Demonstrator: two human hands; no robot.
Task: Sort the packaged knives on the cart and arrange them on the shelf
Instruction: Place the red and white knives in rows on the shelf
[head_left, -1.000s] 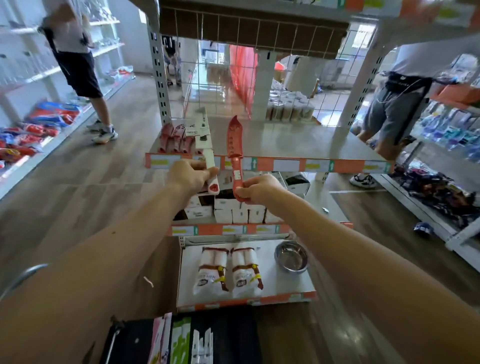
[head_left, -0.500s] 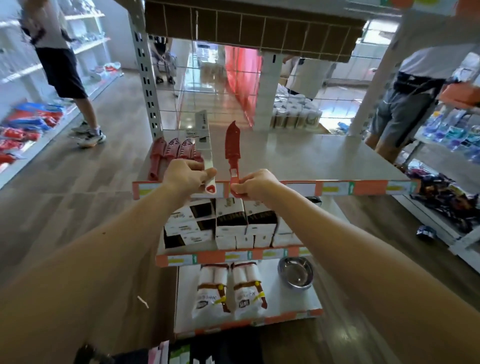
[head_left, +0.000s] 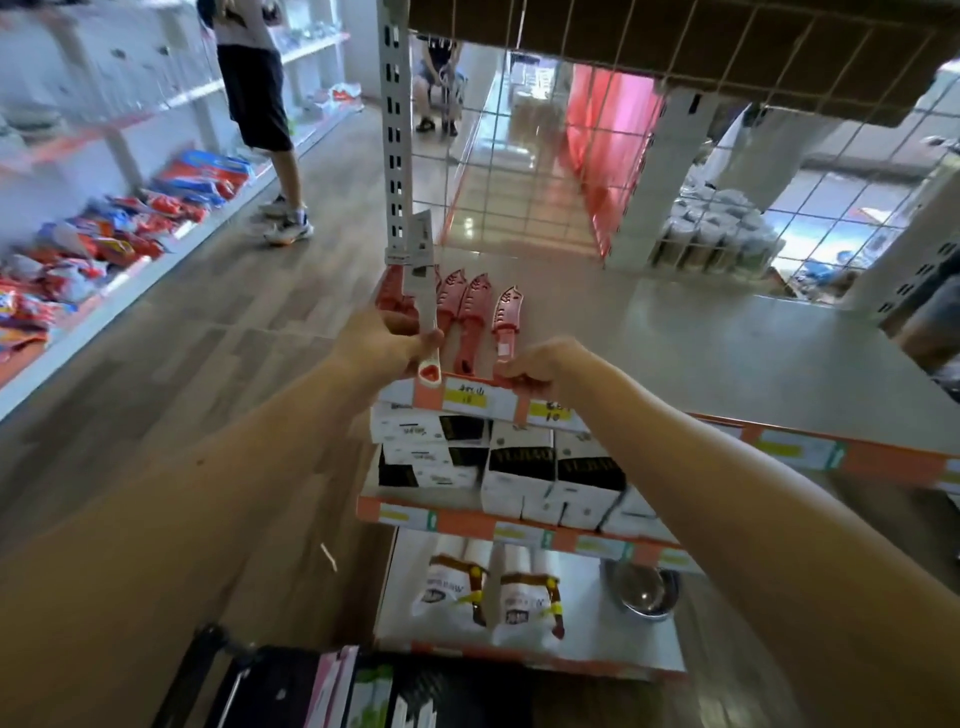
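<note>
My left hand (head_left: 387, 338) grips a white packaged knife (head_left: 422, 291) by its handle and holds it upright above the left end of the grey shelf (head_left: 727, 358). The handle's end carries a red heart. My right hand (head_left: 535, 364) curls round the handle of a red sheathed knife (head_left: 506, 314). That knife lies flat on the shelf, tip pointing away from me. It is the rightmost of a row of red sheathed knives (head_left: 462, 312) lying side by side. At the bottom edge the cart (head_left: 270, 691) holds more packaged knives (head_left: 363, 696).
White and black boxes (head_left: 519, 467) fill the shelf below. On the lowest shelf are wrapped rolls (head_left: 483, 587) and a steel bowl (head_left: 644, 592). A wire mesh backs the shelf. One person (head_left: 260, 104) stands in the left aisle, and another person (head_left: 930, 322) is at the right edge.
My right hand has lowered the red knife from upright to flat on the shelf beside the other red ones. My left hand keeps the white knife upright and has moved forward to the shelf's left end.
</note>
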